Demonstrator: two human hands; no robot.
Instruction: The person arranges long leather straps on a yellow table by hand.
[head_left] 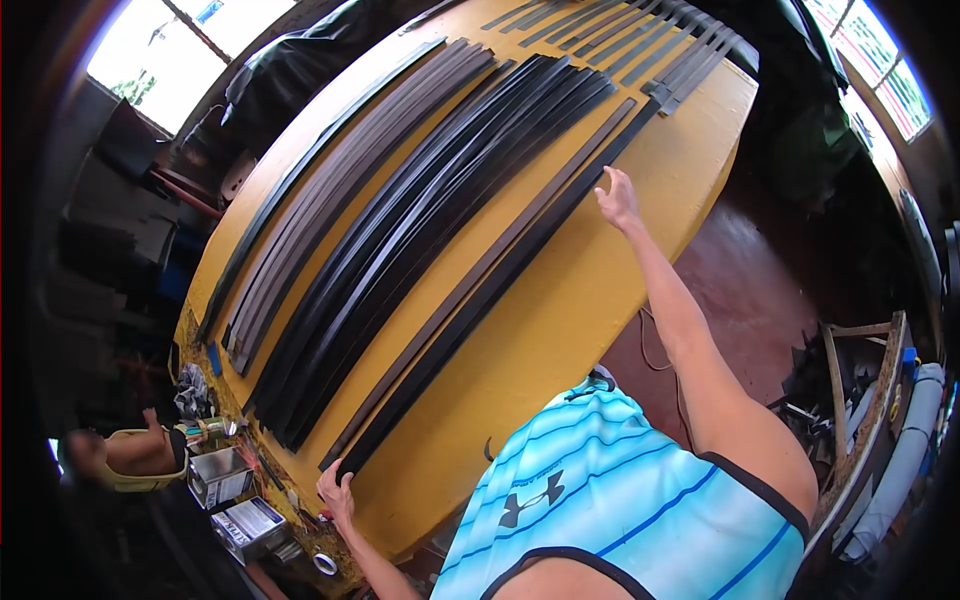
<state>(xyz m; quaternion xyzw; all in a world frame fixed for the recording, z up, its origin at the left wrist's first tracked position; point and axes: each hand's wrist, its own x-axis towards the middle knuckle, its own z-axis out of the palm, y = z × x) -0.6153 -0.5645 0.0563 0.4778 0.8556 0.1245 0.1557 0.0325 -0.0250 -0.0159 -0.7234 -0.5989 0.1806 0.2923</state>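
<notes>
Long strips lie side by side across a yellow table (540, 330). At the lower end of the nearest black strip (480, 300), my left hand (337, 492) has its thumb and fingers closed around the strip's end. My right hand (618, 197) is beside the upper part of the same strip, fingers curved and apart, with nothing visible in them. A narrow brown strip (490, 265) runs just beyond the black one. Farther over lie a thick bundle of black strips (410, 220) and a bundle of grey-brown strips (340, 180).
Metal cans (248, 526) and a tape roll (325, 564) sit at the table's lower left end. Another person (135, 455) is at the far left. Short grey strips (690, 65) lie at the far end. A wooden frame (870, 400) and rolled material (905, 450) stand at right.
</notes>
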